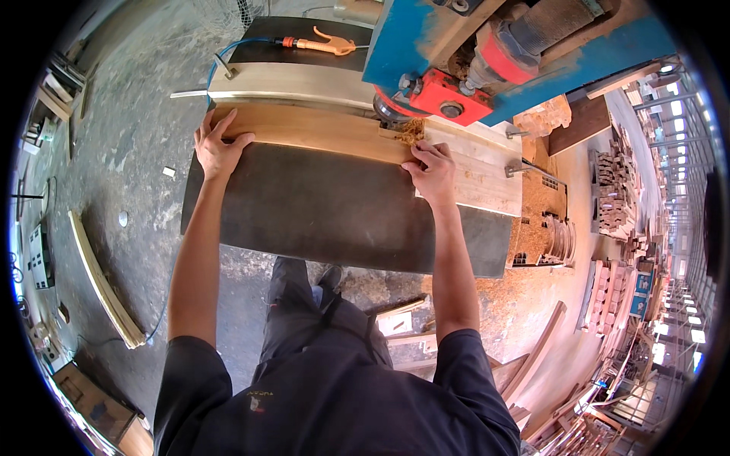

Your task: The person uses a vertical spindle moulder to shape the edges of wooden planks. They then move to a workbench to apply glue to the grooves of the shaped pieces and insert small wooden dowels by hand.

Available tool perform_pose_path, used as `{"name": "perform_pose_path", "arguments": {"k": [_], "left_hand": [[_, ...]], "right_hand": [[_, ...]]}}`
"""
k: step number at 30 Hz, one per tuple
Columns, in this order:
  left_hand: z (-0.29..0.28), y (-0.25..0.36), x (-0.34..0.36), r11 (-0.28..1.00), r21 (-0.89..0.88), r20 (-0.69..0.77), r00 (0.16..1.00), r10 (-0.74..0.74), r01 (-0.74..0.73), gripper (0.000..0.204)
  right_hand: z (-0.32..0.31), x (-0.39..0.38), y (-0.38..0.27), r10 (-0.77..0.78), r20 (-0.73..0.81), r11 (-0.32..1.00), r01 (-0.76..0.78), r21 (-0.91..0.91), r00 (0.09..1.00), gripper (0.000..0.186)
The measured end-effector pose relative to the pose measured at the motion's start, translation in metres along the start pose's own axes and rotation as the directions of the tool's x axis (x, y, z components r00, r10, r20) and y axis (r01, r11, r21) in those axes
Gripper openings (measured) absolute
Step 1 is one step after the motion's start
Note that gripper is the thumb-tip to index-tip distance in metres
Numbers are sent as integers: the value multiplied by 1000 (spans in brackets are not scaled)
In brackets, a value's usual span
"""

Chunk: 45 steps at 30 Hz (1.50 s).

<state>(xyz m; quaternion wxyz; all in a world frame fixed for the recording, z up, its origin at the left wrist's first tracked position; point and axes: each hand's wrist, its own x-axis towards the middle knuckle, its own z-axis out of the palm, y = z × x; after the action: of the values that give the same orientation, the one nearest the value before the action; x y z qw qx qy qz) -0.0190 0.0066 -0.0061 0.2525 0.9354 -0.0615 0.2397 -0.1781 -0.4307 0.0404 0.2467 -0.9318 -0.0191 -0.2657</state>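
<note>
A long orange-brown wooden board [312,133] lies along the back of a dark machine table [319,205], beside a pale wooden rail [296,80]. My left hand [220,150] grips the board's left end, fingers over it. My right hand [430,171] holds the board's right part with bent fingers, just below a spindle cutter head [391,106] heaped with shavings. A red block [449,95] and a blue machine frame [399,38] hang over the cutter. Right of my right hand lies a pale wooden plank [487,175].
An orange air blow gun [331,44] with a blue hose rests behind the rail. Metal clamps [517,167] stand at both sides. Wooden strips [103,277] lie on the concrete floor [133,175]. Stacks of lumber [612,190] stand at right, near sawdust.
</note>
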Motion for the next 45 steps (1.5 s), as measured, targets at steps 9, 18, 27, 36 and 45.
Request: {"name": "perform_pose_path", "arguments": {"k": [9,18,27,36,45], "left_hand": [[2,-3,0,999,13,-19,999,46,-46,67],[1,-5,0,999,23,-1,1000,30,-30,68],[3,-4,1,998,27,-13,999,48,-48,69],[4,-5,0,996,61,-9,998,69,-68,70],[5,-2,3,998,16,-32,997,68,-67,69]], "right_hand": [[2,-3,1,31,-30,999,-30,39,999,40],[0,-7,-1,34,-35,999,-34,2,999,40],[0,-5,0,22,-17,1000,-22,-19,1000,41],[4,-7,2,41,-31,999,-42,-27,999,42],[7,-5,5,46,-33,998,-47,-37,998,42]]}}
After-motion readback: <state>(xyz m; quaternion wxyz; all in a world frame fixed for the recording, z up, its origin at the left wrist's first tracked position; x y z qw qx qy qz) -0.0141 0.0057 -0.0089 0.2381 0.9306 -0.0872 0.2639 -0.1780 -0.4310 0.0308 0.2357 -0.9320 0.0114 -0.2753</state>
